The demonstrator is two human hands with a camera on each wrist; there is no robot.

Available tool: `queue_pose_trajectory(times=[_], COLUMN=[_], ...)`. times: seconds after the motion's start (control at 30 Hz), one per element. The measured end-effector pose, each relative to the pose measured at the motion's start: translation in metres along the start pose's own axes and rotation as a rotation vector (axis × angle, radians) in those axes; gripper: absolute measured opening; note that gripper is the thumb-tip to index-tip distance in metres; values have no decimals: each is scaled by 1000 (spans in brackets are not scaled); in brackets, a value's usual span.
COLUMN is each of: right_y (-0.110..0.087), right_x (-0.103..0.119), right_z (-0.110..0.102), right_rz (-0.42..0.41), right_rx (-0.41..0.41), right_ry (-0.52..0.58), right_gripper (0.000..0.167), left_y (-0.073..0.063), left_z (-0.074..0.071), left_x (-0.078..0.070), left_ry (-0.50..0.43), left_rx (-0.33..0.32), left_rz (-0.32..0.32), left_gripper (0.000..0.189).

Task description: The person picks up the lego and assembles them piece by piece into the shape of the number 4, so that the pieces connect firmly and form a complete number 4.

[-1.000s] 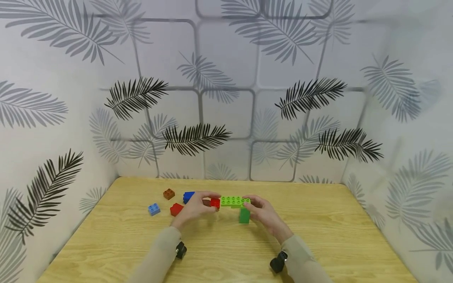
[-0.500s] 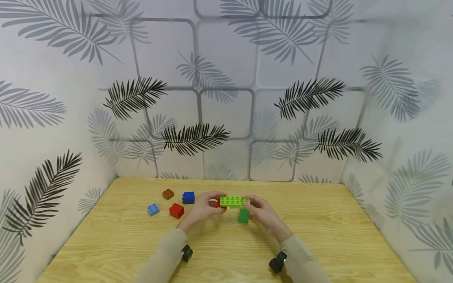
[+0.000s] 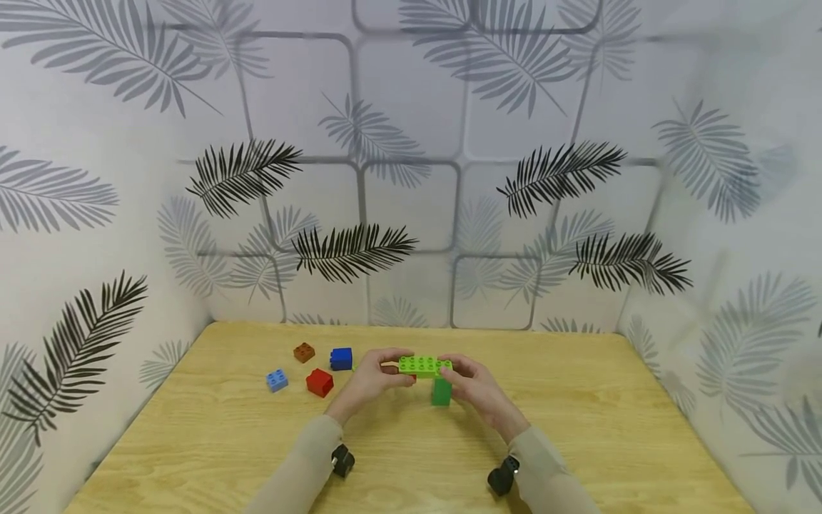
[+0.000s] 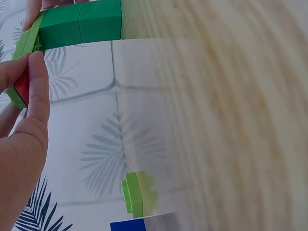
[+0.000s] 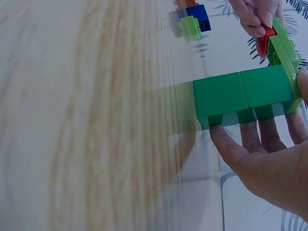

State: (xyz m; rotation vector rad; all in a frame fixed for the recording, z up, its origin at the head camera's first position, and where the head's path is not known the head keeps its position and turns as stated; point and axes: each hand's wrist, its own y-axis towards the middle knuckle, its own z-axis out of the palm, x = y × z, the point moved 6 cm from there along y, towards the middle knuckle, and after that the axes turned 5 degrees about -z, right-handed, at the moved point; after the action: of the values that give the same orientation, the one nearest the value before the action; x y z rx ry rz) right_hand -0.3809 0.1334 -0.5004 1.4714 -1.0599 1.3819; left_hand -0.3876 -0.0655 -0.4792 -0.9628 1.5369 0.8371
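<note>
My left hand (image 3: 367, 382) pinches a small red brick (image 4: 22, 87) between thumb and fingers. That brick lies against the underside of the left end of a long lime-green brick (image 3: 417, 365), which mostly hides it in the head view. Two dark green bricks (image 5: 243, 94), stacked upright on the table, bear the lime-green pieces at their top. My right hand (image 3: 480, 391) holds this stack from the right, with the thumb at the lime-green top and the fingers (image 5: 231, 144) along the dark green side.
Left of my hands lie a brown brick (image 3: 305, 352), a light blue brick (image 3: 277, 380), a red brick (image 3: 320, 383) and a dark blue brick (image 3: 341, 358). A small lime-green brick (image 5: 190, 28) sits by the blue one. Patterned walls (image 3: 411, 285) enclose the wooden table (image 3: 411, 457).
My left hand has moved right, bringing the red brick from beside the long lime-green brick to under its left end. My right hand and the dark green stack have stayed nearly still.
</note>
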Motion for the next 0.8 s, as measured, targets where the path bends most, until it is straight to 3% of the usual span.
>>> queue_pose_trajectory(times=[0.27, 0.63, 0.8], right_y=[1, -1, 0], right_x=[0, 1, 0], right_z=[0, 2, 1], right_rz=[0, -3, -35], right_rx=[-1, -7, 8], right_ry=[1, -19, -45], right_gripper=[43, 41, 43], left_y=[1, 1, 3], left_z=[-3, -4, -4], left_x=[-1, -4, -3], left_ry=[-70, -86, -94], left_rx=[-4, -106, -91], left_rz=[5, -21, -21], left_gripper=[41, 40, 38])
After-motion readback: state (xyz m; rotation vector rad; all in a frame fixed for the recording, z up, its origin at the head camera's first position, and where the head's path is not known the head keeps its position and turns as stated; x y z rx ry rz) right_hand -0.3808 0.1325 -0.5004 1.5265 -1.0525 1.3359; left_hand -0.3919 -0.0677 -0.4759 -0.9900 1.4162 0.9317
